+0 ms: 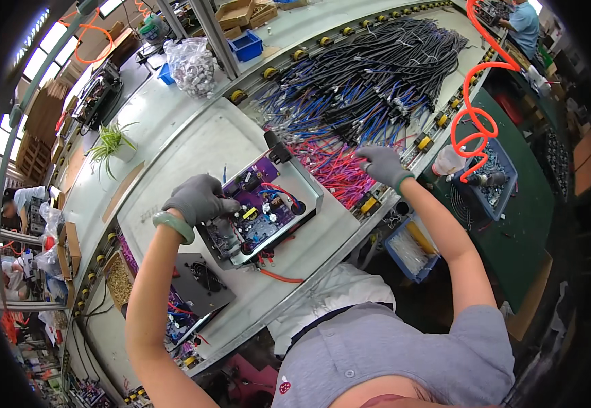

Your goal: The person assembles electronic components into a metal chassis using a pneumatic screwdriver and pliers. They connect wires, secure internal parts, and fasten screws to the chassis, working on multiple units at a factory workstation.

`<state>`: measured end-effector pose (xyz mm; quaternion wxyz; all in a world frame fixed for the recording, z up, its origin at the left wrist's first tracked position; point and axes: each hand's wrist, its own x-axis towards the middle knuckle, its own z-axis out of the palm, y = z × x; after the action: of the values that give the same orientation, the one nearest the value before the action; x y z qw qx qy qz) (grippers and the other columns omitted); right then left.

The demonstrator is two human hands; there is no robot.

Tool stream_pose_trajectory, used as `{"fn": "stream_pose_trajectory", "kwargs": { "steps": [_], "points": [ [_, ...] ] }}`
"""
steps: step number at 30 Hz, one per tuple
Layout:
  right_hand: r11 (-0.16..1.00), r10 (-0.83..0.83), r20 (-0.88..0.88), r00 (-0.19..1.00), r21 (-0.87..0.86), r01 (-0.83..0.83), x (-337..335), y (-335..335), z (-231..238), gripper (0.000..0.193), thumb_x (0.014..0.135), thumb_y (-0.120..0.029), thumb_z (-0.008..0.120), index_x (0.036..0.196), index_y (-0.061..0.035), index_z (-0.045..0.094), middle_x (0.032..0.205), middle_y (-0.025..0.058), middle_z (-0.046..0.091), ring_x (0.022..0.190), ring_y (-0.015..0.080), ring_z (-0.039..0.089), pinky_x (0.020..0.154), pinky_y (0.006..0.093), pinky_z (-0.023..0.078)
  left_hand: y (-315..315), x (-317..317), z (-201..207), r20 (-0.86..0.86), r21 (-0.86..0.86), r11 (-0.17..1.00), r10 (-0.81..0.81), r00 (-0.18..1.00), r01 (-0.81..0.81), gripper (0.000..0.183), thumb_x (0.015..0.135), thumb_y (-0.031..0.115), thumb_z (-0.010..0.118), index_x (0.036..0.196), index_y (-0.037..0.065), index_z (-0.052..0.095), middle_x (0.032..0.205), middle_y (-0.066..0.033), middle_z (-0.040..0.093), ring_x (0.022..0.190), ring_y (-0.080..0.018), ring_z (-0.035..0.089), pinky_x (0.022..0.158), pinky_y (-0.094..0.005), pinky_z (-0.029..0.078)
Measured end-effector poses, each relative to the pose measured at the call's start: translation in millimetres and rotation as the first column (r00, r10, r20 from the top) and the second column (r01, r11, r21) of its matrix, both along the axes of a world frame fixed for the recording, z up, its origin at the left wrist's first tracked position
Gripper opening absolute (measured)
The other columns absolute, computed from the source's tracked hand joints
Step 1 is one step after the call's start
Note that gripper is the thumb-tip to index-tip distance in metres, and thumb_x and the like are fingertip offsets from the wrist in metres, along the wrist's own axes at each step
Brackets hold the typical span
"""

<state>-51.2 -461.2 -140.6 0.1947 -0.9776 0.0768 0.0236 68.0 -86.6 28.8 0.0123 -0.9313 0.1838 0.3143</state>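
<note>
An open metal case with a purple circuit board (268,207) lies tilted in front of me on a pale board. My left hand (200,199), in a grey glove, grips the left side of this case; its thumb reaches inward over the parts. Red wires and several capacitors show on the board. My right hand (382,166), gloved too, is stretched out over the edge of a heap of pink and red wires (333,170). Its fingers look loosely bent and apart, with nothing visible in them. Beyond lies a large bundle of black cables (377,75) with blue ends.
Nearer on the left stands another dark case (203,282). A blue bin of screws (496,180) sits on the green table at right, under a coiled orange air hose (475,119). A potted plant (113,144) and a bag of small parts (192,68) stand across the line.
</note>
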Motion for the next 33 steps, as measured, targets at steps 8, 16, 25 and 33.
{"fn": "stream_pose_trajectory", "kwargs": {
  "steps": [8, 16, 25, 33],
  "points": [
    [0.892, 0.046, -0.347, 0.937, -0.408, -0.195, 60.3, 15.1, -33.5, 0.021, 0.084, -0.014, 0.062, 0.102, -0.0112, 0.071, 0.104, 0.0124, 0.070, 0.106, 0.0293, 0.066, 0.083, 0.0413, 0.054, 14.3, -6.6, -6.5, 0.115, -0.151, 0.988, 0.045, 0.992, -0.027, 0.055, 0.067, 0.055, 0.075, 0.094, 0.007, 0.073, 0.084, -0.0123, 0.070, 0.082, -0.0261, 0.068, 0.078, -0.0362, 0.051],
    [0.960, -0.090, -0.246, 0.965, -0.281, 0.017, 14.5, -18.9, 3.9, 0.026, 0.086, -0.034, 0.063, 0.103, -0.0167, 0.072, 0.102, 0.0091, 0.071, 0.100, 0.0286, 0.066, 0.083, 0.0409, 0.053, 18.7, -5.0, -11.6, 0.106, -0.214, 0.976, 0.054, 0.993, -0.030, 0.053, 0.068, 0.055, 0.075, 0.094, 0.008, 0.073, 0.083, -0.0108, 0.070, 0.085, -0.0251, 0.068, 0.080, -0.0360, 0.050],
    [0.938, -0.240, 0.277, 0.930, 0.313, 0.148, 1.4, -39.2, 61.8, 0.023, 0.085, -0.028, 0.071, 0.085, -0.0049, 0.069, 0.075, 0.0067, 0.066, 0.069, 0.0155, 0.061, 0.065, 0.0314, 0.047, 14.8, -48.5, -17.6, 0.782, -0.165, 0.923, -0.092, 0.617, 0.347, 0.046, 0.071, 0.035, 0.078, 0.110, 0.012, 0.067, 0.117, -0.0129, 0.062, 0.105, -0.0319, 0.060, 0.091, -0.0420, 0.047],
    [0.661, -0.012, 0.379, 0.925, 0.698, -0.277, -20.3, 66.2, 167.9, 0.016, 0.089, -0.015, 0.069, 0.086, -0.0001, 0.066, 0.073, -0.0025, 0.059, 0.071, 0.0032, 0.050, 0.063, 0.0226, 0.043, -61.9, -97.5, 19.7, 0.896, -0.443, 0.609, 0.287, 0.338, 0.657, 0.042, 0.076, 0.021, 0.073, 0.115, 0.014, 0.060, 0.120, -0.0111, 0.060, 0.101, -0.0306, 0.062, 0.080, -0.0406, 0.052]
  ]
}}
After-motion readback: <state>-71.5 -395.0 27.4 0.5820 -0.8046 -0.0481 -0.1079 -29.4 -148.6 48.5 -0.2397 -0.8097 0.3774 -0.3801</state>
